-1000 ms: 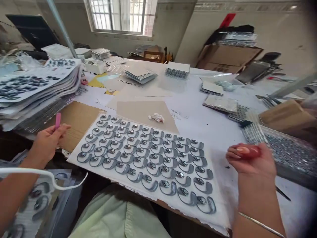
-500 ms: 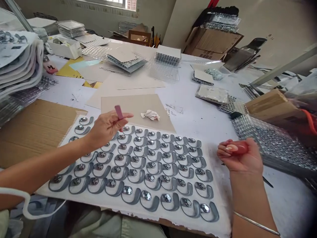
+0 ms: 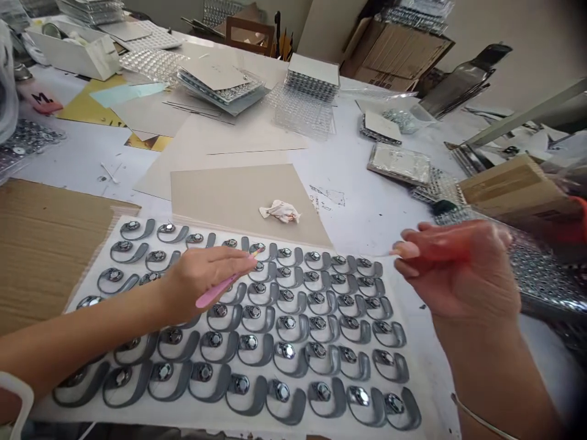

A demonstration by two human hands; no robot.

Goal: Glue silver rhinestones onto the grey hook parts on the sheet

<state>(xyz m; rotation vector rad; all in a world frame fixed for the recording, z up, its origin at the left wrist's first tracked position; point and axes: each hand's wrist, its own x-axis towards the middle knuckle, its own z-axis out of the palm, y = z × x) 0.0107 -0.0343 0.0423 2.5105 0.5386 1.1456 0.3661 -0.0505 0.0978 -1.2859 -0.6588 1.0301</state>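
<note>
My left hand (image 3: 206, 284) hovers over the middle of the sheet, pinching a slim pink stick (image 3: 217, 290) whose tip lies among the pieces. My right hand (image 3: 458, 272) is shut around a blurred red rounded object (image 3: 440, 244), above the sheet's right side. A white paper sheet (image 3: 183, 423) carries rows of several grey curved hook-shaped pieces (image 3: 288, 360), each set with a shiny round stone. My left forearm hides part of the rows.
Brown cardboard (image 3: 46, 256) lies left of the sheet. Behind it is a beige card (image 3: 238, 195) with crumpled tissue (image 3: 279, 212). Stacked plastic sheets (image 3: 220, 85) and bubble-like trays (image 3: 302, 110) cover the far table. A cardboard box (image 3: 518, 186) sits right.
My left hand has moved right across the sheet with the pink stick, and the stick now points down among the pieces. My right hand has risen slightly, and the view has tilted further down.
</note>
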